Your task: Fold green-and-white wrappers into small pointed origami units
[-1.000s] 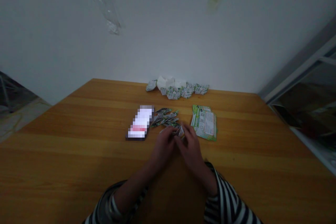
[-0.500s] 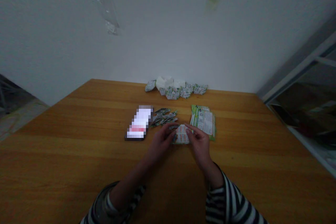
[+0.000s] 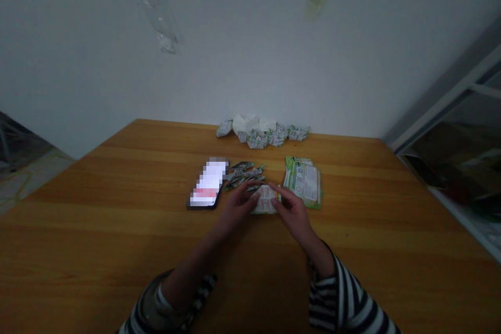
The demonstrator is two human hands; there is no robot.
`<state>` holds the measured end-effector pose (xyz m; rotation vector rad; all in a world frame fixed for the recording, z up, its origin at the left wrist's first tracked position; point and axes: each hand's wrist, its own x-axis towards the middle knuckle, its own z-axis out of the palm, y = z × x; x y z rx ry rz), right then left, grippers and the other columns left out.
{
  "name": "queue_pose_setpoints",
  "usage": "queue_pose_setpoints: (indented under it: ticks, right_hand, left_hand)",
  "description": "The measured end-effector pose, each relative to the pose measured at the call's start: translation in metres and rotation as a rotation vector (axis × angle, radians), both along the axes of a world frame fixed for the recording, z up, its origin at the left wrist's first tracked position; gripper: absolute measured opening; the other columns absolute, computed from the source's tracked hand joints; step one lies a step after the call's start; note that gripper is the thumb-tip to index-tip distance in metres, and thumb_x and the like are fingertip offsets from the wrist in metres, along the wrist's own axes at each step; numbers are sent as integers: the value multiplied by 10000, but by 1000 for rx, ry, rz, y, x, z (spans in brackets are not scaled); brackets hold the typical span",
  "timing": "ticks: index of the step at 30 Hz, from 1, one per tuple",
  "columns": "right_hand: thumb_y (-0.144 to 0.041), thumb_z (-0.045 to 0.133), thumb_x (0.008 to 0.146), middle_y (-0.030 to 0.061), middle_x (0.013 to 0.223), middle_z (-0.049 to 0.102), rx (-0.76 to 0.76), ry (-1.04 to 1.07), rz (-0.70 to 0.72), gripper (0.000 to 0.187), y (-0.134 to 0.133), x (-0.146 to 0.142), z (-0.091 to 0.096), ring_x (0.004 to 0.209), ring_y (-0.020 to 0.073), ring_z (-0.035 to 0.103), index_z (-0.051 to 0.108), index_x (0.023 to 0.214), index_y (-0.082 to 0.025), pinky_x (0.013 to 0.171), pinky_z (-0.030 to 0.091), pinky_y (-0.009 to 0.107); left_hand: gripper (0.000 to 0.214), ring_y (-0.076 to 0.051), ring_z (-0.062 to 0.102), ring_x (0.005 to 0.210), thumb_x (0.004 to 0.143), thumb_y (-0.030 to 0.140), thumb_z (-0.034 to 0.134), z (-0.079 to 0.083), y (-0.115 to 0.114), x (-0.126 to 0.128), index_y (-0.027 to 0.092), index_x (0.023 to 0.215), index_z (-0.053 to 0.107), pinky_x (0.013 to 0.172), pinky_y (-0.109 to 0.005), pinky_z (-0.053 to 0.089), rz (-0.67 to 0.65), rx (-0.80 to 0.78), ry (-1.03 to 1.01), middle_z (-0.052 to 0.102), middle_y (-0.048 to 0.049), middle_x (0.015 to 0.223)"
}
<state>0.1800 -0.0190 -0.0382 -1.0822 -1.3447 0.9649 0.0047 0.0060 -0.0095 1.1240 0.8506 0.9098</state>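
A small folded piece of printed paper [image 3: 266,202], white with reddish text and a green edge, lies between my two hands above the table. My left hand [image 3: 238,207] grips its left side, with the thumb on the near face and the fingers behind. On the other side, my right hand [image 3: 295,215] pinches it with the thumb on the front and the index finger along the top edge. Just beyond my left hand is a loose pile of thin folded paper pieces [image 3: 245,173]. Flat green-and-white printed sheets [image 3: 309,183] are stacked beyond my right hand.
Left of the pile lies a phone [image 3: 209,180] with a lit, blurred screen. Crumpled-looking folded paper shapes [image 3: 257,139] line the back of the wooden table [image 3: 117,240] against the wall [image 3: 250,62]. A shelf frame [image 3: 465,88] stands at the right.
The folded paper and my right hand have shifted slightly left. The paper's upper part looks wider and squarer than before. The phone, pile and stack stay in place.
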Motion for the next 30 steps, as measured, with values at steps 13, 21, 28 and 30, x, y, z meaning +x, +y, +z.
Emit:
queue_pose_setpoints:
  ticks: [13,21,28,30]
  right_hand:
    - [-353,649,831,86,999,750,-38,-50,-160,222,-4,-11,0,957,259,684,755,973,-218,905,517,436]
    - [-369,580,881,64,1177,698,-12,-22,-41,302,-5,-3,8,1140,239,621,703,1128,-246,1016,452,441]
    - [-341,780,707,76,1366,563,-68,8,95,627,-2,9,11,1245,257,541,580,1295,-251,1063,406,455]
    - [-340,759,733,75,1365,564,-57,16,97,595,-3,11,12,1252,250,535,581,1294,-254,1073,391,457]
  left_hand:
    - [198,-192,644,830,893,319,529,-6,-2,2,174,935,656,751,-293,502,101,473,425,708,-59,908]
    - [288,-194,651,894,905,266,508,-3,-5,-1,194,1162,615,818,-322,503,60,516,475,711,-67,990]
    - [520,-259,618,1098,776,340,700,5,-4,-4,201,1267,602,931,-396,502,-18,423,381,644,-113,1241]
    - [526,-261,612,1122,796,354,675,6,-5,-4,202,1291,581,936,-405,505,-20,378,363,637,-106,1264]
